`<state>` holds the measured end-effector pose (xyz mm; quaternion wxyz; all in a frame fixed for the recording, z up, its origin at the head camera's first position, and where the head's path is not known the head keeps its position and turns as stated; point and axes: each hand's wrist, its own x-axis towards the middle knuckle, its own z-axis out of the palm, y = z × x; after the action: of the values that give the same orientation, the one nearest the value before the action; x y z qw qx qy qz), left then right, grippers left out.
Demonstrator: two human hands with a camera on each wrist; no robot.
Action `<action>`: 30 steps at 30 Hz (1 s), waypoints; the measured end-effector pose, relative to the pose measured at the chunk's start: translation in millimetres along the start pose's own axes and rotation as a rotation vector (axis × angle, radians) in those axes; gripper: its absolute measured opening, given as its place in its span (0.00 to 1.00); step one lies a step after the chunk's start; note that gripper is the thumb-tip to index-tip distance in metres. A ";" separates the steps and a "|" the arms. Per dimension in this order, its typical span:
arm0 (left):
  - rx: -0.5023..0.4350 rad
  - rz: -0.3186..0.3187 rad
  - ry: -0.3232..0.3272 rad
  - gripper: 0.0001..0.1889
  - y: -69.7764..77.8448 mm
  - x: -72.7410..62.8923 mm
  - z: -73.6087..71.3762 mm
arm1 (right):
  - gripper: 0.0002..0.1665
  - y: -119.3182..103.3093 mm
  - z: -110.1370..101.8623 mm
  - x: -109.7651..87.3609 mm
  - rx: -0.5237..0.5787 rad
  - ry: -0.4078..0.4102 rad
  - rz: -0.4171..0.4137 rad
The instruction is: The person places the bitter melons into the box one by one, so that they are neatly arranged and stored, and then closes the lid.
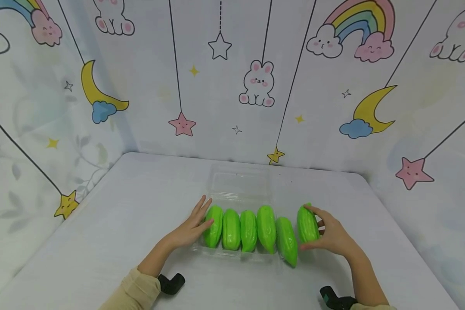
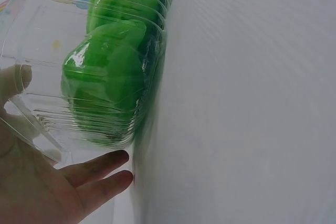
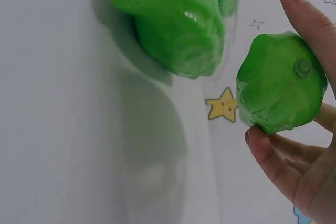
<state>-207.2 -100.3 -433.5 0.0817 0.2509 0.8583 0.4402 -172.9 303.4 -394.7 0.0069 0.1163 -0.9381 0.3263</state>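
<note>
One green vegetable [image 1: 308,224], probably light, firm and slippery, best taken round its middle, sits pinched in the right hand [image 1: 332,234] beyond the clear tray's [image 1: 232,255] right edge, the left hand [image 1: 189,228] spread at its left edge.

The head view looks forward and down over the table [image 1: 100,249] to the backdrop [image 1: 217,86]. The wrist views are low, close and sideways, table at frame right in the left's, frame left in the right's. All share green pieces [image 1: 249,230].
</note>
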 end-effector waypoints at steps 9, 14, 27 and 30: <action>-0.015 0.004 0.002 0.32 2.8 5.0 2.1 | 0.65 -13.5 -0.8 7.2 0.019 0.008 -0.061; -0.013 0.009 -0.001 0.33 2.1 8.8 3.1 | 0.64 -20.5 -0.7 9.8 0.030 0.005 -0.065; -0.027 0.026 -0.004 0.34 2.8 11.5 3.9 | 0.62 -42.8 7.3 20.9 0.060 -0.033 -0.091; -0.027 0.026 0.000 0.34 2.2 11.6 4.1 | 0.62 -49.4 10.0 24.5 0.057 -0.040 -0.097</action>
<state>-215.0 -90.4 -433.2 0.0794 0.2607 0.8490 0.4526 -185.1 254.5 -370.2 0.0006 0.1682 -0.9217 0.3496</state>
